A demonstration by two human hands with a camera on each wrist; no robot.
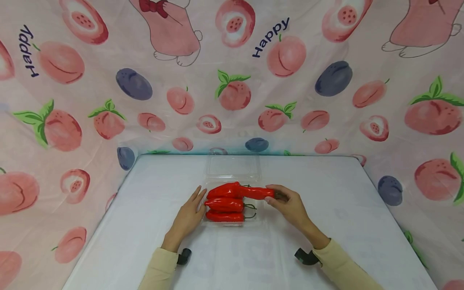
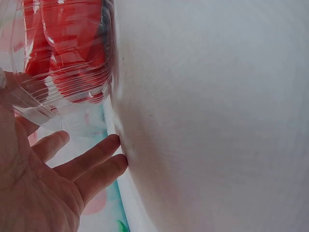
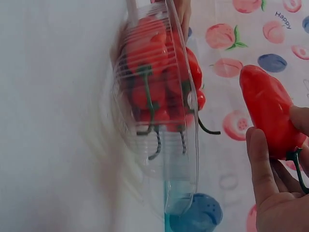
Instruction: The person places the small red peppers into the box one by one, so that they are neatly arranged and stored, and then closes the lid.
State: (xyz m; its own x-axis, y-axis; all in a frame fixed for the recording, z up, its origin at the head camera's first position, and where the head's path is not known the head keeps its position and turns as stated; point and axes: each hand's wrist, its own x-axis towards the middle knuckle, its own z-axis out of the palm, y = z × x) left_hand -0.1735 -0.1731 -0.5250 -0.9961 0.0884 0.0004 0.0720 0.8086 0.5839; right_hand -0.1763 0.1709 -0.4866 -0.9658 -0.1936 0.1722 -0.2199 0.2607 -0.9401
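Note:
A clear plastic clamshell box [image 1: 258, 217] stands on the table with several red peppers [image 1: 224, 205] lying in it, their green stems toward the right. My right hand [image 1: 288, 203] pinches one more red pepper [image 3: 268, 108] by its stem end between thumb and fingers. In the right wrist view this pepper is raised beside the box's rim; in the head view its tip overlaps the peppers at the back. At the box's left side is my left hand [image 1: 188, 215], fingers straight, with the thumb side against the clear wall in the left wrist view.
The box's transparent lid [image 1: 233, 166] lies folded back toward the far table edge. A white cloth covers the table [image 1: 319, 181]. Behind and at both sides hangs a curtain [image 1: 195, 80] printed with peaches. Dark wrist cameras [image 1: 306, 256] sit on both wrists.

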